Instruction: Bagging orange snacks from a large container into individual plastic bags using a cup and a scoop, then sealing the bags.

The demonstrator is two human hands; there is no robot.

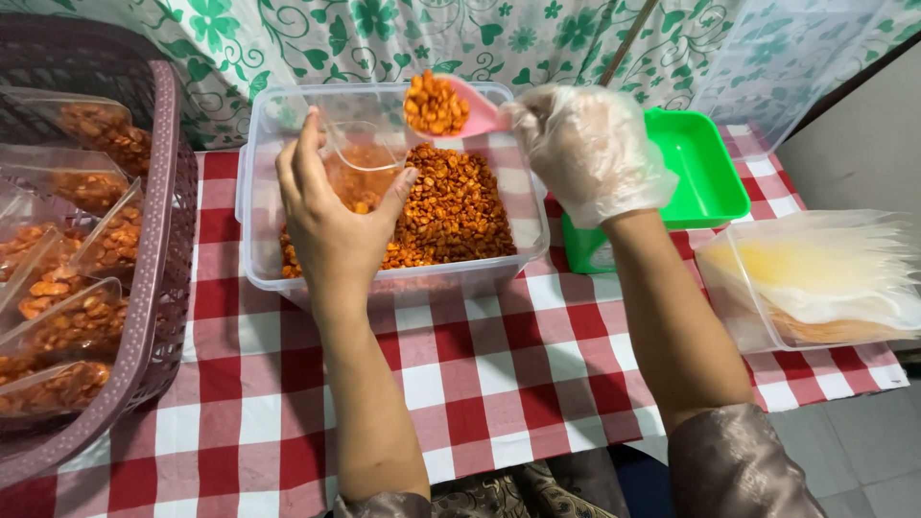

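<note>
Two hands work over a red-and-white checked tablecloth (499, 384), the forearms reaching up from the near edge. The bare left hand (336, 216) is curled loosely around a small clear plastic bag (353, 163), thumb on one side and fingers on the other, holding its mouth open above the clear plastic tub (254, 192). The bag looks thin, limp and slippery, so it is best pinched at the rim, where the hand has it; already partly filled, it should sag under the weight. The right hand (590, 149), in a loose clear glove, is closed around the handle of a pink scoop (480, 110) heaped with orange fried snack pieces (434, 104), held just above and beside the bag's mouth. The pieces look light, hard and loose, likely to roll off if the scoop tilts. More of them fill the tub below. To the left, a purple mesh basket (168, 192) holds filled, sealed bags; to the right sit a green tray (715, 182) and a clear box of empty bags (815, 278). Beyond hangs a curtain with a green floral print (384, 38).
</note>
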